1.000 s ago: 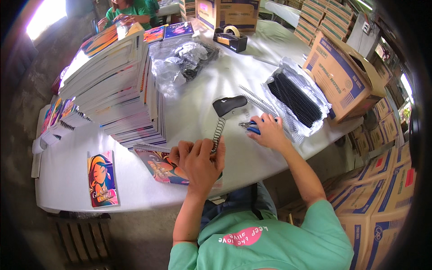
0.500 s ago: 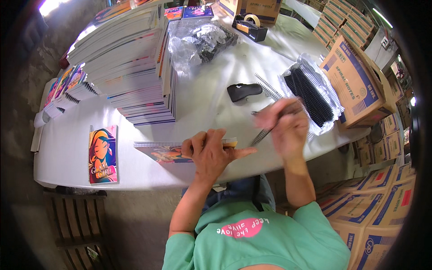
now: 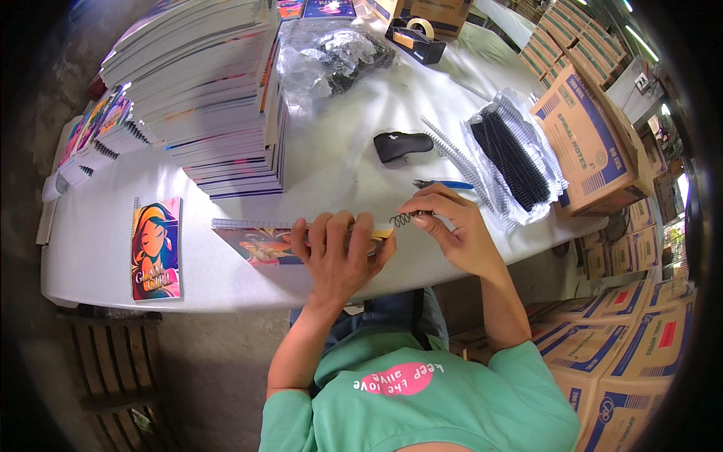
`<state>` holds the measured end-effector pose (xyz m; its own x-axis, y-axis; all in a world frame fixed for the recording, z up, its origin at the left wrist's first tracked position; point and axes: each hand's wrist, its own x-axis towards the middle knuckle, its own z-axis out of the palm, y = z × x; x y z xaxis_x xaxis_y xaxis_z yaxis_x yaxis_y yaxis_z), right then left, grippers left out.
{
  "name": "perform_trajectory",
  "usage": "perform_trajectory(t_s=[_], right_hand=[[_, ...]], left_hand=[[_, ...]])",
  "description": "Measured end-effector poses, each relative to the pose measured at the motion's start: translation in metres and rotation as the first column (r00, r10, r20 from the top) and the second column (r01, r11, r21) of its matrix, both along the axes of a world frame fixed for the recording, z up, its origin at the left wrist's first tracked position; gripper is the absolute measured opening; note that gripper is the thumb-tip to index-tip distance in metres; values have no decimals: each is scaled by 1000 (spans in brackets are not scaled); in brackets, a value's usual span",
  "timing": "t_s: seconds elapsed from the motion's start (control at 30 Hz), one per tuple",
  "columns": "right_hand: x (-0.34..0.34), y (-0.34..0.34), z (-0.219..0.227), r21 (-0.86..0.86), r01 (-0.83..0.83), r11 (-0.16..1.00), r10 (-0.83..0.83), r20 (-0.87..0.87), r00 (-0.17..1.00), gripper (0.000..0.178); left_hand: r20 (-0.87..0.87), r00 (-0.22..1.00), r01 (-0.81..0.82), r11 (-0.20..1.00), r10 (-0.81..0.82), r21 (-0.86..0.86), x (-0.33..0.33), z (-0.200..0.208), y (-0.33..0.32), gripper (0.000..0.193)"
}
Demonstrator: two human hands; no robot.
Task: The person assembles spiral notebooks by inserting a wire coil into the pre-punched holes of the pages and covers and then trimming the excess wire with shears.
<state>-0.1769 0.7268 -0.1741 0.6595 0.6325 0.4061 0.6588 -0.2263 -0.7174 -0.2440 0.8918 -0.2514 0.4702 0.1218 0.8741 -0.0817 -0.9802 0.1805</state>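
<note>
My left hand is closed round a notebook that stands on its long edge near the table's front, with its colourful cover toward me. At the notebook's right end, my right hand pinches a short dark spiral wire. The wire's left tip meets the corner of the notebook's upper edge; whether it sits in a hole is too small to tell. Just beyond my right hand lie blue-handled pliers. A black rounded device rests farther back.
A finished-looking spiral notebook lies at left. Tall stacked booklets stand behind it. On the right are pale loose spirals, black spirals in wrapping and an open carton. Crumpled plastic and a tape dispenser sit at the back.
My right hand has moved down and left to the notebook's right end, bringing the spiral wire against its corner. The pliers show more fully. My left thumb has folded in against the notebook.
</note>
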Motion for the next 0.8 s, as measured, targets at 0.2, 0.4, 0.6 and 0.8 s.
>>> perform_trajectory(t_s=[0.2,0.4,0.6,0.8], right_hand=[[6,4,6,-87,-51,995,55,34,998,18],[14,4,8,-96,-185,978,181,-49,982,18],[21,-4,18,-365,-259,894,286,22,958,19],[16,-3,24,-563,-214,799,261,4,965,29]], left_hand=[[13,1000,24,1000,-24,-2,-2,2,0,29],[13,1000,17,1000,-16,-10,-2,3,-1,30],[-45,999,24,1000,-23,17,-7,8,2,35],[-136,989,63,998,-64,-14,-10,14,4,39]])
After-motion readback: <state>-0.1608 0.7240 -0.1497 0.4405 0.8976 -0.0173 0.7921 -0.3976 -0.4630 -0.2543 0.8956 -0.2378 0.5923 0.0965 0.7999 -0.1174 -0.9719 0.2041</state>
